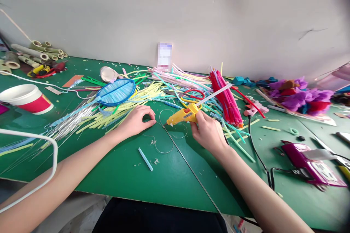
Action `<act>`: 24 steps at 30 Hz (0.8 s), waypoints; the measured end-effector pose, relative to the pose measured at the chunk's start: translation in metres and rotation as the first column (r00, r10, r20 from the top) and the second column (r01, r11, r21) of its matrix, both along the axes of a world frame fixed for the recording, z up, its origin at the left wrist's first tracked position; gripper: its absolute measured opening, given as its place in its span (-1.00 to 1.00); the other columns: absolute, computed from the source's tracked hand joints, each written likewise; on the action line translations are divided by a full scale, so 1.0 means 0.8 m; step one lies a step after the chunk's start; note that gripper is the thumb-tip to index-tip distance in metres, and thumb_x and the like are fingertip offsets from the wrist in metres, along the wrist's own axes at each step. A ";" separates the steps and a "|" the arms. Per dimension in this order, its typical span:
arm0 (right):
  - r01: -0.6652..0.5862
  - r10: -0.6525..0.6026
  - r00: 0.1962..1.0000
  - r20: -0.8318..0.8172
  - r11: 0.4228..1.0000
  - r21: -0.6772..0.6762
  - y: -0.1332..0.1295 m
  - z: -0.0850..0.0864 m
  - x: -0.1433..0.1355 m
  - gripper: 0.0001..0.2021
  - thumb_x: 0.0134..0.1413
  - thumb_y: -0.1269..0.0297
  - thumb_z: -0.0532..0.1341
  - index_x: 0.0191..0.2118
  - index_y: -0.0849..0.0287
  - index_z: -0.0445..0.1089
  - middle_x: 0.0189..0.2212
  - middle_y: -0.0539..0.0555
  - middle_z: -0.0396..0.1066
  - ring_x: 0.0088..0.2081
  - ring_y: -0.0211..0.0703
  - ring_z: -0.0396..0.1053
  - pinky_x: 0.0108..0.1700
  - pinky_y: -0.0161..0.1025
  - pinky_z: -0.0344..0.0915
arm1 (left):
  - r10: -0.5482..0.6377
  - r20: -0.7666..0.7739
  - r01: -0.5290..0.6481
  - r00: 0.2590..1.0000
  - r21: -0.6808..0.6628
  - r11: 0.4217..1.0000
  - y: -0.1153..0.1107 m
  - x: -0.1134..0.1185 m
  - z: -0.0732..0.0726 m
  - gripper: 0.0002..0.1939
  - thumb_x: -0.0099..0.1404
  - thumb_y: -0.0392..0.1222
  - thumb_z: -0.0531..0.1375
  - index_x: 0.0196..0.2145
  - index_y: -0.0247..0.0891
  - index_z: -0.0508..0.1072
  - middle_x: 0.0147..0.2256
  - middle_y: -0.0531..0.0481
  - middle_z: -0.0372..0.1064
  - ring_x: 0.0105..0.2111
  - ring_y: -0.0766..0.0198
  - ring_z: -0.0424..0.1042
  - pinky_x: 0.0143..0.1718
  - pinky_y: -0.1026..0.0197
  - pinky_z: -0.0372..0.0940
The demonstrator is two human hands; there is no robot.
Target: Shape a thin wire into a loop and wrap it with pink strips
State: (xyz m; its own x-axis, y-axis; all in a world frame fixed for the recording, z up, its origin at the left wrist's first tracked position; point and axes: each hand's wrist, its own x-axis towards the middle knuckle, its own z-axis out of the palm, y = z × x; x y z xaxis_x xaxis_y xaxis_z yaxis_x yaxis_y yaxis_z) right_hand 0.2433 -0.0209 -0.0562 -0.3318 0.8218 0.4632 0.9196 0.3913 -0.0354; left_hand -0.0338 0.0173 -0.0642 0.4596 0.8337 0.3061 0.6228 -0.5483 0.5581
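Observation:
My right hand [209, 130] is wrapped round a yellow glue gun [182, 115] with a white glue stick out of its back. The gun's nozzle points left, at the top end of a thin metal rod [188, 165] that slants down to the table's front edge. Left of the nozzle, my left hand [137, 120] has thumb and fingertips pinched together by a thin looped wire [172, 147]; what they hold is too small to make out. A short light-blue stick [145, 159] lies below on the green table [117, 174].
Yellow, pink and blue strips [153, 93] are heaped behind my hands, with a blue leaf-shaped piece [116, 92] on the left. A paper cup [28, 98] and bamboo tubes [32, 52] stand far left. At right are a purple power strip [311, 164] and a black cable [257, 153].

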 end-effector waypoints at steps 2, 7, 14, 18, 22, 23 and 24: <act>-0.001 0.001 1.000 0.002 1.000 0.002 0.000 0.000 0.000 -0.94 0.13 0.40 0.05 -0.33 0.16 0.24 -0.40 0.11 0.42 -0.45 -0.15 0.33 -0.53 -0.24 -0.07 | 0.001 0.001 -0.001 1.000 0.001 1.000 0.000 0.000 0.000 -0.88 0.24 -0.15 0.26 -0.44 -0.17 0.43 -0.22 -0.03 0.54 -0.06 0.02 0.44 0.04 -0.07 0.24; 0.015 -0.015 1.000 -0.003 1.000 -0.005 -0.001 0.000 0.001 -0.94 0.13 0.39 0.05 -0.32 0.16 0.25 -0.40 0.10 0.43 -0.45 -0.15 0.35 -0.53 -0.24 -0.05 | -0.002 0.000 0.002 1.000 0.008 1.000 0.001 -0.001 -0.002 -0.88 0.24 -0.14 0.25 -0.44 -0.16 0.43 -0.21 -0.02 0.54 -0.05 0.03 0.43 0.04 -0.06 0.25; 0.092 -0.091 0.996 -0.027 0.995 0.049 0.000 0.001 -0.005 -0.88 0.12 0.23 0.14 -0.31 0.16 0.29 -0.37 0.10 0.47 -0.44 -0.13 0.38 -0.49 -0.25 0.02 | -0.004 0.002 0.004 1.000 0.009 1.000 0.003 -0.001 -0.004 -0.87 0.23 -0.14 0.26 -0.44 -0.16 0.43 -0.22 -0.02 0.54 -0.06 0.03 0.44 0.04 -0.06 0.25; 0.119 -0.116 0.992 -0.052 0.992 0.046 0.000 -0.001 -0.004 -0.85 0.11 0.20 0.15 -0.30 0.17 0.30 -0.37 0.11 0.47 -0.46 -0.13 0.38 -0.50 -0.25 0.02 | -0.006 0.004 0.006 1.000 0.009 1.000 0.002 -0.001 -0.004 -0.88 0.24 -0.15 0.26 -0.44 -0.16 0.43 -0.21 -0.03 0.54 -0.06 0.02 0.43 0.04 -0.06 0.24; 0.084 -0.083 0.996 -0.044 0.996 0.020 0.001 -0.002 -0.005 -0.89 0.11 0.25 0.13 -0.36 0.16 0.26 -0.41 0.09 0.43 -0.49 -0.16 0.34 -0.52 -0.25 -0.01 | -0.003 0.006 0.003 1.000 0.008 1.000 0.001 -0.001 -0.004 -0.88 0.24 -0.16 0.27 -0.44 -0.16 0.43 -0.22 -0.03 0.54 -0.06 0.02 0.43 0.04 -0.07 0.24; 0.078 -0.078 0.996 -0.041 0.997 0.012 0.001 -0.002 -0.005 -0.90 0.11 0.26 0.12 -0.37 0.15 0.25 -0.43 0.09 0.43 -0.50 -0.16 0.33 -0.52 -0.25 -0.02 | -0.003 0.007 0.003 1.000 0.008 1.000 0.001 -0.001 -0.004 -0.88 0.23 -0.16 0.27 -0.44 -0.16 0.43 -0.22 -0.02 0.54 -0.06 0.02 0.44 0.05 -0.07 0.24; 0.074 -0.074 0.997 -0.038 0.997 0.005 0.001 -0.002 -0.005 -0.91 0.11 0.27 0.11 -0.37 0.15 0.24 -0.44 0.08 0.42 -0.51 -0.16 0.32 -0.52 -0.24 -0.03 | -0.003 0.007 0.003 1.000 0.008 1.000 0.001 -0.001 -0.003 -0.88 0.23 -0.16 0.27 -0.44 -0.16 0.43 -0.22 -0.02 0.54 -0.06 0.03 0.44 0.05 -0.07 0.24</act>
